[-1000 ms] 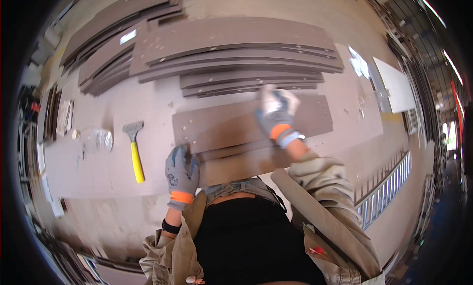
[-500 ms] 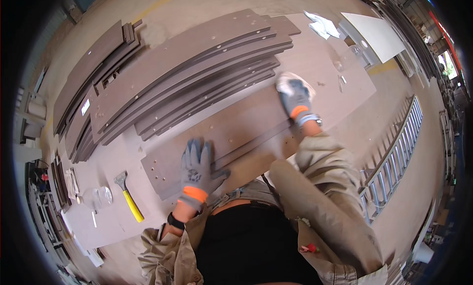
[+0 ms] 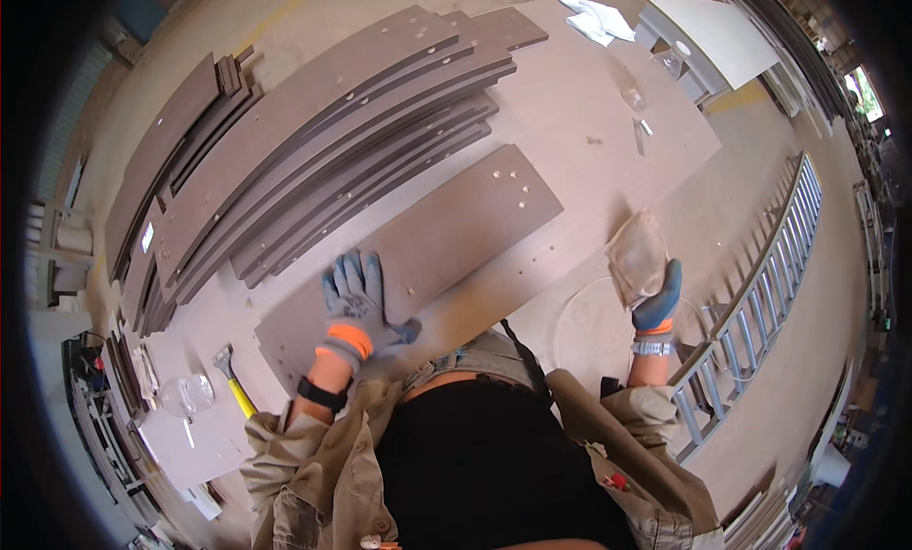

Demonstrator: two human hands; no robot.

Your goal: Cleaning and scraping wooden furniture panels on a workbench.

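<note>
In front of me lies a long brown board (image 3: 456, 222) with small holes near its right end. My left hand (image 3: 361, 298), in a grey glove with an orange cuff, lies flat on the board's left part with fingers spread. My right hand (image 3: 659, 298), gloved too, is beyond the board's right end. It grips a crumpled, brown-stained cloth (image 3: 635, 257), which hangs clear of the board. The thumb side shows; the cloth hides part of the fingers. Left of my left forearm is a scraper (image 3: 233, 374) with a yellow handle, partly covered by my sleeve.
Several brown boards (image 3: 323, 123) are stacked beyond the one in front of me, with another stack (image 3: 171, 156) at far left. White cloths (image 3: 597, 20) and a clear bottle (image 3: 670, 61) stand at the far right. A clear bottle (image 3: 187, 395) lies left. A metal ladder (image 3: 755, 293) rests at right.
My right hand has swept off the board's right end, moving right and toward me with the cloth. My left hand stays flat on the board. The view has shifted somewhat.
</note>
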